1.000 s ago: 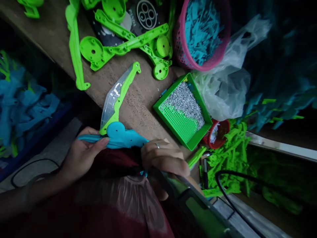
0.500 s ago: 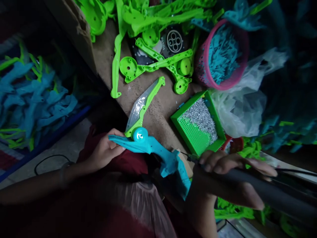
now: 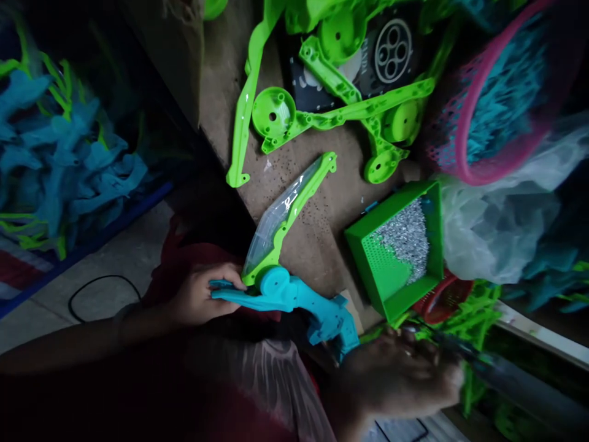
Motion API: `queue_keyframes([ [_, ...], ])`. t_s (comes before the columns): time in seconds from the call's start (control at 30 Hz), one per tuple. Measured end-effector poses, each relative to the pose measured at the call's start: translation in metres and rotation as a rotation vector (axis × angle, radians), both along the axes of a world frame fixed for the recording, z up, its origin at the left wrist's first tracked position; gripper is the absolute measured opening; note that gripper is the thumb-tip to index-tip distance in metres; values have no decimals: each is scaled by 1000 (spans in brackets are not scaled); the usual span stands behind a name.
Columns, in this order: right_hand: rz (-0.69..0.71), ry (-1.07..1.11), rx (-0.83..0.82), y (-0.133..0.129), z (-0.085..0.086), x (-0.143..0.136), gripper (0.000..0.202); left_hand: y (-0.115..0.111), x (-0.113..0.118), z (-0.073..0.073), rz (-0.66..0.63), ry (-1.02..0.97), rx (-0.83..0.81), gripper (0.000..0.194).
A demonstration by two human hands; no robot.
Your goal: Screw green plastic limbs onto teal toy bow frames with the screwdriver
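My left hand [image 3: 202,298] is closed on the left end of a blue plastic toy body [image 3: 317,304], which has a round hub and a bent grip-like end. From the hub rises a green arm [image 3: 299,205] carrying a clear plastic blade-like panel [image 3: 275,224]. Blurred by motion, my right hand [image 3: 405,371] is just right of the toy body's bent end; whether its fingers hold anything is unclear. Beyond them a dark power screwdriver [image 3: 510,380] slants toward the lower right, also smeared.
A green tray [image 3: 391,288] holds many small silvery screws. Behind it stands a pink basket [image 3: 462,138] of small blue parts, beside a clear plastic bag [image 3: 497,227]. Loose green parts [image 3: 350,113] lie on the brown worktop [image 3: 317,245]. Blue parts [image 3: 69,153] fill a bin at left.
My right hand has moved down from the screwdriver's tip at the toy body, and the screwdriver has shifted away to the lower right. The view has moved closer; my left hand keeps its hold.
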State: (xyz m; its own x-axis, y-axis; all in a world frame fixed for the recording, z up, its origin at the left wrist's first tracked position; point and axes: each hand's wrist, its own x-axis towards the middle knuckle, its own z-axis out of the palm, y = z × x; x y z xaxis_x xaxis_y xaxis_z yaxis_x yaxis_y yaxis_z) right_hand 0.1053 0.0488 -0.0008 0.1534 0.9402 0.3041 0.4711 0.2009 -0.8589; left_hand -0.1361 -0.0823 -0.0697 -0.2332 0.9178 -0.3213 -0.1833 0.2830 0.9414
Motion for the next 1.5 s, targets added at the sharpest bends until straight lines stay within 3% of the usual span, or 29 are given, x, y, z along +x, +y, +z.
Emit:
queue_keyframes([
  [0.07,2,-162,154,-18,-7,-13,42,0,3,1,25,35,-1,8],
  [0.13,149,-334,240,-29,-11,-28,41,-1,6,2,52,64,4,8],
  [0.2,439,-526,139,-32,-12,-38,42,-1,7,1,74,74,-4,7],
  [0.27,760,-726,25,-29,-12,-43,57,-1,8,0,83,63,-34,6],
  [0.37,1008,-898,64,-25,-14,-44,65,-1,6,-2,40,-3,-69,7],
  [0.57,1014,-846,67,-23,-16,-42,65,-8,9,-9,-24,-63,-78,16],
  [0.7,1019,-836,91,-22,-15,-45,65,-14,25,-15,193,-29,-196,26],
  [0.77,1024,-856,86,-20,-15,-47,65,-14,29,-15,242,-33,-241,28],
  [1.0,1024,-825,84,-18,-16,-48,61,-4,9,1,32,-64,-193,14],
  [1.1,1032,-805,95,-19,-18,-47,63,-1,6,7,45,-14,-242,12],
  [1.27,1058,-760,95,-19,-20,-44,67,-2,10,3,25,23,-111,10],
  [1.4,1061,-774,97,-18,-18,-43,65,-4,10,2,59,-1,-194,9],
  [1.5,1047,-775,83,-17,-18,-42,64,-6,6,6,-27,-99,-191,16],
])
